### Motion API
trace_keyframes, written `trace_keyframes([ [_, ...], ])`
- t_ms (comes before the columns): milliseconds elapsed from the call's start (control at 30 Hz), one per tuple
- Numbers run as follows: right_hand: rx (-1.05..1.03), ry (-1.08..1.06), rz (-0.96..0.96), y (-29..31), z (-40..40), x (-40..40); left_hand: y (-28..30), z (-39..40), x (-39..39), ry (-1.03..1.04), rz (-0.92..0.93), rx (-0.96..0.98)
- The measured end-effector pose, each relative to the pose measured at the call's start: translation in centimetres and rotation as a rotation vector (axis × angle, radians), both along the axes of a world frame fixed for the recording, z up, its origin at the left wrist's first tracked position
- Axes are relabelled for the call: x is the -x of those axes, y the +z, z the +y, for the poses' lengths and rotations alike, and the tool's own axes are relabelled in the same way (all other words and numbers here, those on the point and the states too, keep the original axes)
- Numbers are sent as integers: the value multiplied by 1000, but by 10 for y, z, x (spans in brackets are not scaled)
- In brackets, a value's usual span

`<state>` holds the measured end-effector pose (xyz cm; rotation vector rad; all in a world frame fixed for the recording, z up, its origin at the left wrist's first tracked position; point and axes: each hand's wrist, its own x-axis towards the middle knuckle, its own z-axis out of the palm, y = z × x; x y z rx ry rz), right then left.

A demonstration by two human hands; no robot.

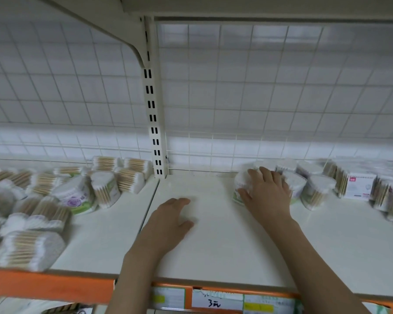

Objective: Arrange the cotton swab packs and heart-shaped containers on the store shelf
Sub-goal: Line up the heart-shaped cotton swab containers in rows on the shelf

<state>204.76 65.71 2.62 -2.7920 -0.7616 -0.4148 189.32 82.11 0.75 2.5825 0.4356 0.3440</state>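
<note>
My right hand (267, 193) grips a clear cotton swab container (242, 185) with a green label, at the left end of a row of similar containers (315, 189) on the white shelf (213, 241). My left hand (168, 223) hovers low over the bare shelf with loosely curled fingers and holds nothing. A loose heap of cotton swab packs (32, 248) and heart-shaped containers (74, 196) with wooden sticks covers the left shelf section.
A white slotted upright post (154, 123) divides the two shelf sections, with a wire grid back panel behind. A white box (359, 185) stands among packs at the right. An orange front rail (50, 284) carries price labels (216, 300).
</note>
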Motion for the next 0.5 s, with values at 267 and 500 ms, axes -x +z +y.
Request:
trace_keyframes([
  [267, -47, 228, -10, 5, 52, 31, 8, 24, 27, 85, -22, -48],
  [500, -49, 505, 34, 5, 130, 67, 19, 70, 69, 205, -36, -122],
])
